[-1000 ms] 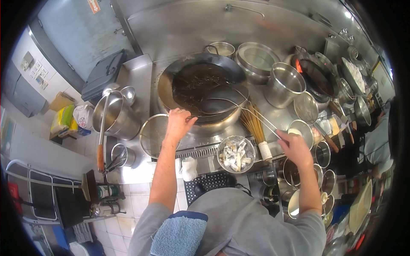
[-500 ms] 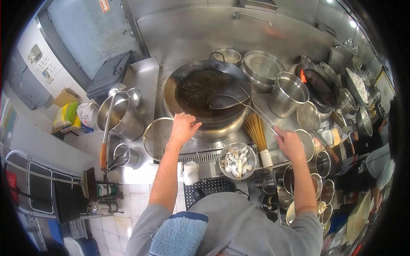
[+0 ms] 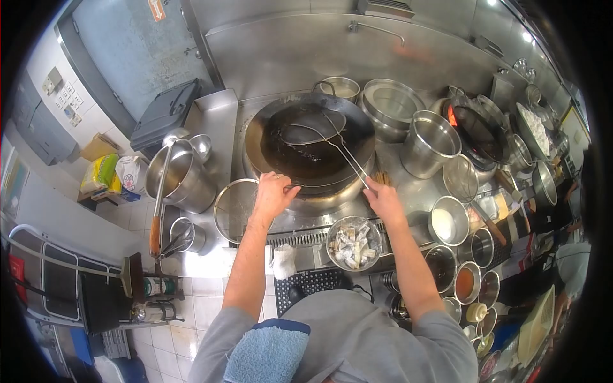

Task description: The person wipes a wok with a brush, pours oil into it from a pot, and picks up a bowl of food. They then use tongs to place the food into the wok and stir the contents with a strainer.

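My left hand (image 3: 274, 193) is closed at the near left edge of the large dark wok (image 3: 257, 137), apparently gripping its rim or near handle. My right hand (image 3: 385, 199) is wrapped round the long handle of a wire mesh skimmer (image 3: 313, 129). The skimmer's round head hangs over the wok, above dark liquid. Below my hands, a metal bowl (image 3: 354, 243) holds several pale, flour-coated pieces. Beside my left forearm lies a round sieve (image 3: 219, 214). A bamboo brush (image 3: 381, 177) is mostly hidden behind my right hand.
Left of the wok stand a tall metal pot (image 3: 201, 188) with a wooden-handled ladle (image 3: 155, 223) and a small metal cup (image 3: 195, 236). To the right are a steel pot (image 3: 440, 143), a second wok (image 3: 476, 134) and several sauce containers. Part of another person (image 3: 573, 262) shows far right.
My right hand has swung left and down with the skimmer, whose head has moved left and farther over the wok. My left hand has stayed at the wok's edge.
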A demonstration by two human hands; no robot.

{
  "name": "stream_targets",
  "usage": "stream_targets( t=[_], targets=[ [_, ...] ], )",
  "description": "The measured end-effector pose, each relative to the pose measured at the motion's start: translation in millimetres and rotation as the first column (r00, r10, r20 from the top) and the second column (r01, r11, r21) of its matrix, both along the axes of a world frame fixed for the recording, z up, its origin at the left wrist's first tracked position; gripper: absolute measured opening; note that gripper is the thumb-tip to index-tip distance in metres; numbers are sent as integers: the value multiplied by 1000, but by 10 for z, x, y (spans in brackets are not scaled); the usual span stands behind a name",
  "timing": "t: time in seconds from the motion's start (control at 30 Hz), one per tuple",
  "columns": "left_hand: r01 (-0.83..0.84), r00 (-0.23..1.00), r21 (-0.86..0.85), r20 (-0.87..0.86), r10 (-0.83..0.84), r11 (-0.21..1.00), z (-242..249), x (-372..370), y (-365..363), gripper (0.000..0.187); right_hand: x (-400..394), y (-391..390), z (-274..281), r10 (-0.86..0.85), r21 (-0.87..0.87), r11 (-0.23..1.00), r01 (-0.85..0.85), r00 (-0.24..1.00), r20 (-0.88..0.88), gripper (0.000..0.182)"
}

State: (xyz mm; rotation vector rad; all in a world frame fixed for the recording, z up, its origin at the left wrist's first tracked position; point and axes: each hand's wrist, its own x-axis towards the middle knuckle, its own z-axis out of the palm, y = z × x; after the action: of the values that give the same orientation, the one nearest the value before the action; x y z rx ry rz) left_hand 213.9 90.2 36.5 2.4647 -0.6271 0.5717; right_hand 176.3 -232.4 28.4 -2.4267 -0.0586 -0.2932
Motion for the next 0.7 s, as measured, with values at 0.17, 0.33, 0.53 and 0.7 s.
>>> stream_targets(
  t=[0.17,0.33,0.53,0.7],
  targets=[
    [0,1000,-25,11,1,1000,-13,6,2,24,101,102,-67,28,107,994,-29,1000,8,37],
    [-5,1000,-27,27,6,1000,-15,-2,-1,24,-16,80,-25,68,91,994,-64,997,-44,38],
    [0,999,-44,33,2,999,-27,3,0,24,-303,-88,272,107,64,993,-98,980,-166,40],
    [0,1000,-40,31,2,999,-31,10,2,25,-576,-225,499,109,-11,993,-114,970,-216,38]
  ],
)
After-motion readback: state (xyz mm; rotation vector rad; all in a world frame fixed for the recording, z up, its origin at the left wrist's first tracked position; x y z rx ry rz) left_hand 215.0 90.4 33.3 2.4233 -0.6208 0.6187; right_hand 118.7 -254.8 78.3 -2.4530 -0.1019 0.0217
